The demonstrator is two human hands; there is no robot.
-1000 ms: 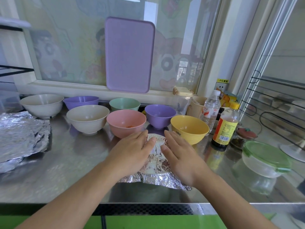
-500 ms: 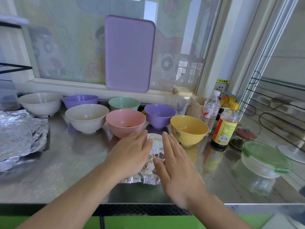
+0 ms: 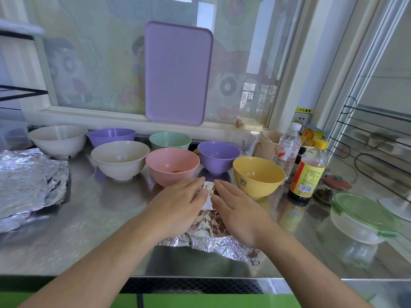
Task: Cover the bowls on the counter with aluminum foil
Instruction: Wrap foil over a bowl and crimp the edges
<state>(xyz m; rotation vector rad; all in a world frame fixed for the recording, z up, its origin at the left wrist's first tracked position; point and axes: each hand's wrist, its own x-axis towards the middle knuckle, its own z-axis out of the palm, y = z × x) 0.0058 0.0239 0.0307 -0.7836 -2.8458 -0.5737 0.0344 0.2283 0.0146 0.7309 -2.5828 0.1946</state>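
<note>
Hands (image 3: 178,210) flat on foil-covered bowl (image 3: 208,227)

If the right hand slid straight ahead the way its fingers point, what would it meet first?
Probably the pink bowl: the right hand lies flat on the foil, fingers angled forward-left. Depth is unclear.

A crumpled foil sheet (image 3: 209,227) drapes over a hidden bowl at the counter's 6 o'clock edge. Seven uncovered bowls cluster from 10 to 1 o'clock; spare foil (image 3: 29,181) lies at 9.
</note>
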